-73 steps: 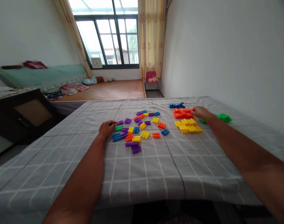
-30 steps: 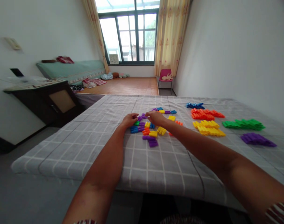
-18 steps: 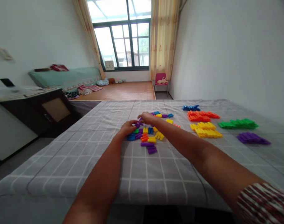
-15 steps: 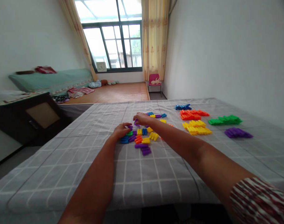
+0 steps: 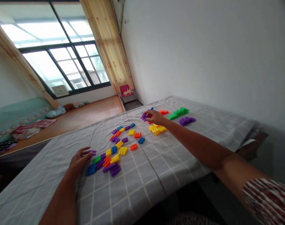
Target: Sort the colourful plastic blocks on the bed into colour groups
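Observation:
My right hand (image 5: pixel 152 116) is raised over the sorted groups, fingers pinched on a small purple plastic piece (image 5: pixel 143 117). Partly behind it lie orange pieces (image 5: pixel 164 112) and the yellow group (image 5: pixel 157 129). My left hand (image 5: pixel 79 161) rests at the left edge of the mixed pile, its fingers bent around a purple piece (image 5: pixel 92 152); whether it grips that piece cannot be made out. Near its fingertips lie a green piece (image 5: pixel 96 159) and blue pieces (image 5: pixel 91 169). Purple pieces (image 5: pixel 114 169), yellow pieces (image 5: pixel 123 151) and orange pieces (image 5: pixel 133 147) are scattered to the right.
Overlapping green pieces (image 5: pixel 178 113) and a purple group (image 5: pixel 187 121) lie toward the wall side. A grey checked cloth (image 5: pixel 142 178) covers the table. Beyond it stand a low bed platform (image 5: pixel 93 114) and a pink chair (image 5: pixel 125 89).
My view has turned right and tilted. My right hand has moved from the mixed pile to the sorted groups, carrying a purple piece. My left hand stays by the mixed pile.

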A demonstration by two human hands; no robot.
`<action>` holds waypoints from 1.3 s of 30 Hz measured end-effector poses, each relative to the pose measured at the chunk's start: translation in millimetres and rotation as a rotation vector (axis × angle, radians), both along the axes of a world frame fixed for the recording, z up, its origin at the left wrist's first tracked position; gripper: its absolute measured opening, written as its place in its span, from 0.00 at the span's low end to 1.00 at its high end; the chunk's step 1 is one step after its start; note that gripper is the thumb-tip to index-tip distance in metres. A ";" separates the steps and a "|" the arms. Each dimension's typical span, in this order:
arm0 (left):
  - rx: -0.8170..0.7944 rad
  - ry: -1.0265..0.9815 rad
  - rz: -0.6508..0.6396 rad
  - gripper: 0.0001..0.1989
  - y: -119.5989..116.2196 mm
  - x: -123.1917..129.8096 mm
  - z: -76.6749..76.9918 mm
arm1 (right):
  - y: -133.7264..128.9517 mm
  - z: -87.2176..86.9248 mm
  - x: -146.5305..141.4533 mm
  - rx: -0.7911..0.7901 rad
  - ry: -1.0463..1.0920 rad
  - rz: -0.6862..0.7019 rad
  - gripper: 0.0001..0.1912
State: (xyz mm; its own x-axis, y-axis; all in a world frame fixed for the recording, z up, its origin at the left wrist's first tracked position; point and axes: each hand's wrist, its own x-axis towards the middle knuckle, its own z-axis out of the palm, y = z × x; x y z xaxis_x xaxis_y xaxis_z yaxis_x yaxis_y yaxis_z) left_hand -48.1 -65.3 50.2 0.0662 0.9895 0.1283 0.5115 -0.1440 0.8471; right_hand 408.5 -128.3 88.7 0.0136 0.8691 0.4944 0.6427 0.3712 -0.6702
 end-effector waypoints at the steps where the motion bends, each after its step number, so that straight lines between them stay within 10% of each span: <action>1: 0.019 -0.018 -0.006 0.30 1.2 -1.0 2.8 | -7.6 1.1 30.9 0.006 0.107 -0.046 0.14; 6: 0.086 0.126 -0.023 0.26 6.0 26.7 35.5 | -53.5 -4.5 175.7 -0.013 0.551 -0.306 0.17; 12: 0.027 0.153 -0.307 0.24 -11.2 145.7 75.1 | -89.4 -52.1 268.1 -0.369 0.415 -0.554 0.14; 17: 0.007 0.019 -0.625 0.27 -43.6 278.1 72.4 | -89.4 -88.7 283.6 -0.359 0.273 -0.679 0.11; 26: 0.147 0.043 -1.012 0.20 -71.8 471.6 58.8 | -109.5 -81.7 293.0 -0.384 -0.072 -0.741 0.14; 39: 0.290 0.645 -0.839 0.18 -86.1 591.7 28.5 | -104.1 -91.6 296.4 -0.414 -0.225 -0.693 0.15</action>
State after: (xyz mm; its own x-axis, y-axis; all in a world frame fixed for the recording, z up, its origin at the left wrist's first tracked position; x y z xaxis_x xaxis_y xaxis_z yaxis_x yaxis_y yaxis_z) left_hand 543.6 -151.3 78.7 0.8425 0.5366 0.0482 0.4929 -0.8038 0.3330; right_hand 704.9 -232.4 -2.8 0.5510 0.8122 0.1918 0.7694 -0.4054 -0.4936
